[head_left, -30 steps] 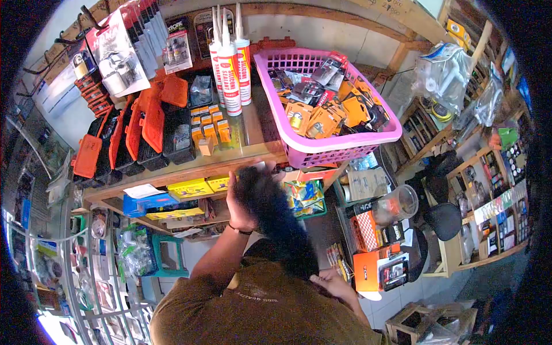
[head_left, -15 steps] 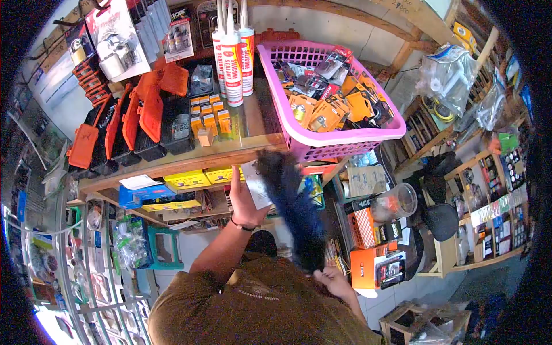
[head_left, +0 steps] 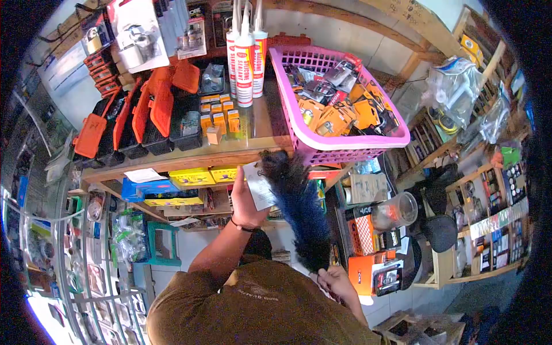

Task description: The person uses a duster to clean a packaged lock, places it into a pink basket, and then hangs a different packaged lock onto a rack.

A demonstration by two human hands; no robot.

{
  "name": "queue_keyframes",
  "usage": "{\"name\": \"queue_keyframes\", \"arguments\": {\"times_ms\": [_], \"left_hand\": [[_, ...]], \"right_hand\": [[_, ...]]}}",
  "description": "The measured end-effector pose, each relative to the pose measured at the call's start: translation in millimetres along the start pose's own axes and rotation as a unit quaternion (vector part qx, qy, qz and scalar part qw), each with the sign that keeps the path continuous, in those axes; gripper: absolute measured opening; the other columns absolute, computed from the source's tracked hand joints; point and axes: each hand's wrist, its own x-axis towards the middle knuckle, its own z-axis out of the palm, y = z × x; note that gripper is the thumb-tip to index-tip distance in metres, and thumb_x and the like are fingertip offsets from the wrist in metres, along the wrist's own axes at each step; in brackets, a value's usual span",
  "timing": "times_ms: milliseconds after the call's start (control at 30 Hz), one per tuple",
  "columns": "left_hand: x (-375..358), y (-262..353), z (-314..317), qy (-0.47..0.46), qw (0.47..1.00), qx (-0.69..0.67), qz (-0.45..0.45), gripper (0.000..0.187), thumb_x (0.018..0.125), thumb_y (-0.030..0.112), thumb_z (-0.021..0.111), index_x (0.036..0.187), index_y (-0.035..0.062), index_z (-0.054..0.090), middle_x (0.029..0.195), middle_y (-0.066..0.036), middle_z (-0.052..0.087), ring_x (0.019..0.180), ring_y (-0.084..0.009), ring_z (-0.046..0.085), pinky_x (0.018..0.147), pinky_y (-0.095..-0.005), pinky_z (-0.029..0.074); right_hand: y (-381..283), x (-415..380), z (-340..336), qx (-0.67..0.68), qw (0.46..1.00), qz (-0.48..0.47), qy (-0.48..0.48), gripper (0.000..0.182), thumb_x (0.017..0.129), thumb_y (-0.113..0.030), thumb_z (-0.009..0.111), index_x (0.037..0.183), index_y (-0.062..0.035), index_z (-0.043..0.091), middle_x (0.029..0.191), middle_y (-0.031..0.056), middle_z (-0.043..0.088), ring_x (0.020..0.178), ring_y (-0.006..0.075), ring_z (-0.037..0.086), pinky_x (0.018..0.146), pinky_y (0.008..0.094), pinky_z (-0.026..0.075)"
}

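Observation:
In my left hand (head_left: 246,206) is a white printed card (head_left: 259,187), held upright with the thumb pointing up. My right hand (head_left: 336,283) is closed around the lower end of a dark blue-black feather duster (head_left: 303,213). The duster's bushy top leans to the left, and its feathers overlap the card's right edge. Just beyond both hands runs the wooden front edge of a glass-topped counter (head_left: 261,123).
On the counter stand silicone sealant tubes (head_left: 244,72), orange-lidded cases (head_left: 155,109), small orange boxes (head_left: 218,118) and a pink basket (head_left: 351,141) of packaged goods. Yellow boxes (head_left: 192,177) sit on the shelf below. An orange box (head_left: 363,275) lies to the right.
The view has shifted slightly, so the counter goods appear further right. The duster was smeared by motion and now shows more sharply. Both hands keep their holds.

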Motion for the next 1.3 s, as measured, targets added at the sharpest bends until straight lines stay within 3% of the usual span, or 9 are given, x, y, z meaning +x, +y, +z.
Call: {"name": "queue_keyframes", "arguments": {"times_ms": [100, 267, 367, 533, 633, 767, 900, 1100, 1300], "left_hand": [[4, 0, -6, -0.191, 0.975, -0.109, -0.026, 0.058, 0.085, 0.051, 0.032, 0.127, 0.0108, 0.036, 0.13, -0.009, 0.038, 0.118, -0.0287, 0.037, 0.099, -0.0457, 0.027], [-5, 12, 11, -0.002, 0.998, -0.064, -0.024, 0.062, 0.085, 0.054, 0.028, 0.129, 0.011, 0.032, 0.13, -0.012, 0.037, 0.116, -0.0336, 0.038, 0.098, -0.0494, 0.027], [5, 11, -22, -0.2, 0.973, -0.112, -0.014, 0.064, 0.084, 0.054, 0.032, 0.131, 0.0113, 0.028, 0.135, -0.01, 0.03, 0.121, -0.0315, 0.033, 0.097, -0.053, 0.026], [1, 18, 7, -0.004, 0.999, -0.039, 0.015, 0.062, 0.084, 0.055, 0.031, 0.127, 0.0109, 0.036, 0.127, -0.009, 0.043, 0.116, -0.0329, 0.038, 0.093, -0.0548, 0.031], [10, 16, -8, -0.16, 0.985, -0.059, 0.01, 0.064, 0.083, 0.056, 0.029, 0.13, 0.0124, 0.031, 0.133, -0.009, 0.033, 0.113, -0.0342, 0.04, 0.091, -0.0546, 0.033], [6, 17, 9, -0.011, 1.0, -0.026, 0.004, 0.065, 0.082, 0.057, 0.033, 0.13, 0.013, 0.031, 0.13, -0.01, 0.037, 0.115, -0.033, 0.04, 0.096, -0.0499, 0.03], [11, 11, -1, -0.151, 0.986, -0.069, 0.022, 0.061, 0.084, 0.052, 0.035, 0.127, 0.0086, 0.036, 0.126, -0.012, 0.042, 0.115, -0.0299, 0.04, 0.097, -0.0451, 0.03], [5, 14, -4, -0.109, 0.985, 0.103, 0.091, 0.06, 0.084, 0.053, 0.035, 0.123, 0.0083, 0.04, 0.122, -0.009, 0.046, 0.114, -0.026, 0.043, 0.095, -0.0402, 0.034], [-2, 26, -10, 0.073, 0.997, -0.017, 0.014, 0.065, 0.082, 0.055, 0.035, 0.131, 0.0109, 0.028, 0.136, -0.015, 0.025, 0.122, -0.0368, 0.027, 0.093, -0.0596, 0.026]], "right_hand": [[-1, 1, -3, -0.132, 0.977, -0.153, -0.068, 0.045, 0.087, -0.026, 0.051, 0.048, -0.0048, 0.042, 0.043, -0.0022, 0.038, 0.038, 0.0061, 0.031, 0.038, 0.0242, 0.024], [14, 10, 1, -0.074, 0.997, -0.017, -0.002, 0.035, 0.084, -0.028, 0.056, 0.061, -0.0021, 0.053, 0.051, -0.0037, 0.041, 0.049, 0.0051, 0.033, 0.044, 0.0245, 0.027], [3, 11, 1, -0.046, 0.99, -0.062, -0.12, 0.037, 0.085, -0.029, 0.054, 0.059, -0.0021, 0.052, 0.051, -0.0036, 0.043, 0.048, 0.0061, 0.034, 0.045, 0.0244, 0.029], [5, 20, -9, -0.025, 0.997, 0.009, -0.066, 0.039, 0.085, -0.032, 0.054, 0.057, -0.004, 0.051, 0.052, -0.0032, 0.042, 0.05, 0.0061, 0.035, 0.045, 0.0248, 0.029], [-5, 20, -9, -0.191, 0.974, -0.09, -0.083, 0.039, 0.085, -0.032, 0.052, 0.058, -0.0044, 0.052, 0.051, -0.0036, 0.041, 0.049, 0.0062, 0.036, 0.044, 0.0249, 0.028], [22, 34, -1, 0.006, 0.999, -0.042, -0.026, 0.043, 0.083, -0.036, 0.055, 0.057, -0.002, 0.047, 0.05, -0.002, 0.036, 0.049, 0.0068, 0.032, 0.044, 0.0261, 0.026], [15, 33, 2, -0.125, 0.983, -0.11, -0.071, 0.04, 0.084, -0.027, 0.056, 0.052, -0.0042, 0.047, 0.05, -0.0021, 0.04, 0.051, 0.0049, 0.036, 0.046, 0.0241, 0.029], [5, 30, 6, -0.039, 0.996, -0.078, -0.023, 0.037, 0.085, -0.026, 0.054, 0.057, -0.0025, 0.051, 0.05, -0.0015, 0.044, 0.048, 0.0064, 0.037, 0.045, 0.0242, 0.03], [-7, 33, 7, -0.062, 0.989, -0.126, -0.04, 0.039, 0.087, -0.025, 0.051, 0.054, -0.0037, 0.048, 0.047, -0.0003, 0.044, 0.044, 0.0071, 0.038, 0.041, 0.0248, 0.029]]}}
